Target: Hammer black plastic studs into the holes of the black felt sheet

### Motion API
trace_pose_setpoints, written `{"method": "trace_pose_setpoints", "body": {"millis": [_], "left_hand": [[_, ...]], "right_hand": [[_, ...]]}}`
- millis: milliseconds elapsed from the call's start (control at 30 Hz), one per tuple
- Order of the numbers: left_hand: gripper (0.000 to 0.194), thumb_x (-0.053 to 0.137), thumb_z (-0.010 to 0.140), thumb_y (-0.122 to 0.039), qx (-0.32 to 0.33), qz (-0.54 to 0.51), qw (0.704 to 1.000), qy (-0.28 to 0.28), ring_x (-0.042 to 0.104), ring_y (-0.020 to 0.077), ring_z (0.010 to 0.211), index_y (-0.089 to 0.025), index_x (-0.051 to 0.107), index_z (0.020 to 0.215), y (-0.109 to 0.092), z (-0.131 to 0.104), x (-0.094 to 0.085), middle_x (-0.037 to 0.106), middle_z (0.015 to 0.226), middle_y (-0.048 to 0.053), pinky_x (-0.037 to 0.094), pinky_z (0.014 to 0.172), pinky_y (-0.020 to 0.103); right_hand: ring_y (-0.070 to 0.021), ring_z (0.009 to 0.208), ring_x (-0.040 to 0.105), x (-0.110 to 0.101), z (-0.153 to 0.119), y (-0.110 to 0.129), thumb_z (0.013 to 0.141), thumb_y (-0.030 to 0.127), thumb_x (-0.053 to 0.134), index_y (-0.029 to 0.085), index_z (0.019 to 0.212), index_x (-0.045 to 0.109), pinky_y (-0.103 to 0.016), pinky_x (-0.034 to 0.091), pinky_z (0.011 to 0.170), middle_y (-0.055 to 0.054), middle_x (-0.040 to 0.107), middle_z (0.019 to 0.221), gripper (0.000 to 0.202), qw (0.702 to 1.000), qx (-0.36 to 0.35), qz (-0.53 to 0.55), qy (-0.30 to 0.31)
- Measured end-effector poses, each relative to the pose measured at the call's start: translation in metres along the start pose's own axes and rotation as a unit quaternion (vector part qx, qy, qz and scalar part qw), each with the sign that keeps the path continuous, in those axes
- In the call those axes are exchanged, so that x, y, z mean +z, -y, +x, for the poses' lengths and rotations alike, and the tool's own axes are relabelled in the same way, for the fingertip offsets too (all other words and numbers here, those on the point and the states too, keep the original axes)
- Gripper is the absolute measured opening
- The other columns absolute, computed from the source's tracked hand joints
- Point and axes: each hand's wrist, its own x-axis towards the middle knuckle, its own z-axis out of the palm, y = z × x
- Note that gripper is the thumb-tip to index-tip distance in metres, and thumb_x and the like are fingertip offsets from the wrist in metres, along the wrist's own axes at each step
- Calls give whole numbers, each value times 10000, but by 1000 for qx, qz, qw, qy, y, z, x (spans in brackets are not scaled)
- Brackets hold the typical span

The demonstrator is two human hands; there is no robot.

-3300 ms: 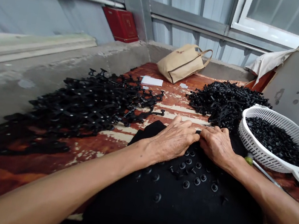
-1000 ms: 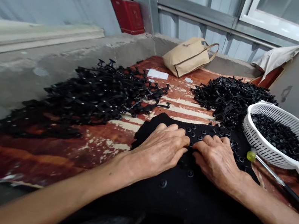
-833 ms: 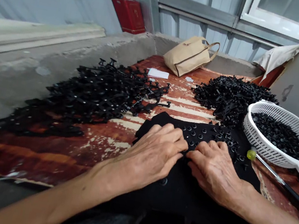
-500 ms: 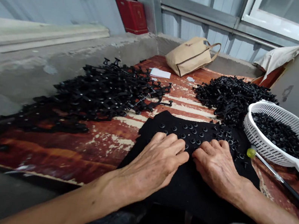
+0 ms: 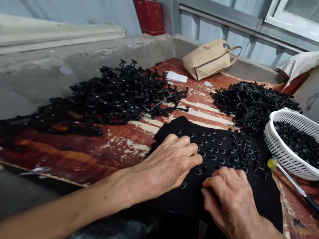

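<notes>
A black cloth (image 5: pixel 266 211) lies before me, with several small black round-headed plugs (image 5: pixel 222 161) standing on it in loose rows. More plugs (image 5: pixel 245 148) are heaped loosely towards its right side. My left hand (image 5: pixel 173 158) rests palm down over the cloth's left part, fingers curled under and closed, their tips hidden. Closer to my body, my right hand (image 5: pixel 229 202) is bent in a pinch, thumb against the fingers. Whatever either hand has in its fingers is out of sight. One plug (image 5: pixel 198 171) sits between the two hands.
Left of the cloth is a pile of black jointed strips (image 5: pixel 120 96) on the worn red board (image 5: pixel 104 155). Another black pile (image 5: pixel 254 102) lies behind. At right stand a white basket (image 5: pixel 289 165) of black pieces and a rod with a yellow knob (image 5: pixel 303 190). A beige bag (image 5: pixel 207 60) lies farther back.
My right hand has moved back towards my body, uncovering more plugs between the hands. My left hand stays nearly in place. The whole view has shifted slightly.
</notes>
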Motion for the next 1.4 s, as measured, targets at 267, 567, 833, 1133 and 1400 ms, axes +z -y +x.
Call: {"method": "trace_pose_setpoints", "body": {"millis": [267, 567, 833, 1133, 1400], "left_hand": [[164, 499, 855, -69, -7, -13, 1000, -1, 516, 214, 800, -189, 598, 802, 5, 5, 5, 622, 773, 28, 314, 713, 364], [135, 545, 859, -130, -38, -39, 999, 3, 524, 207, 822, -210, 650, 835, 7, 4, 6, 656, 818, 17, 330, 714, 351], [153, 526, 882, -147, -41, -41, 998, -6, 496, 220, 885, -199, 649, 956, 6, 5, 1, 618, 917, 44, 375, 765, 359], [121, 502, 875, -149, -5, 7, 1000, 4, 507, 231, 886, -203, 610, 872, -20, 22, 8, 594, 791, 45, 360, 805, 406], [145, 485, 843, -80, 17, 64, 997, 29, 507, 254, 859, -186, 581, 819, -27, 33, 8, 578, 770, 61, 350, 759, 419]], "right_hand": [[-184, 667, 502, 16, -11, 8, 888, 94, 559, 180, 808, 668, -338, 290, 652, -14, 636, 726, 160, 999, 5, -12, -47], [-194, 640, 483, 19, -5, 14, 925, 131, 518, 208, 780, 666, -343, 282, 625, -19, 606, 693, 221, 997, 33, -32, -65], [-173, 770, 560, 4, -32, 6, 950, 128, 509, 178, 1105, 578, -323, 383, 682, -54, 622, 896, 177, 991, 41, 24, -125], [-242, 823, 556, 1, -64, -17, 954, 147, 481, 176, 1132, 583, -383, 393, 685, -92, 609, 934, 207, 981, 147, -79, -101], [-261, 821, 564, 1, -58, -19, 936, 127, 483, 145, 1149, 598, -387, 376, 691, -104, 637, 934, 243, 981, 171, -72, -61]]}}
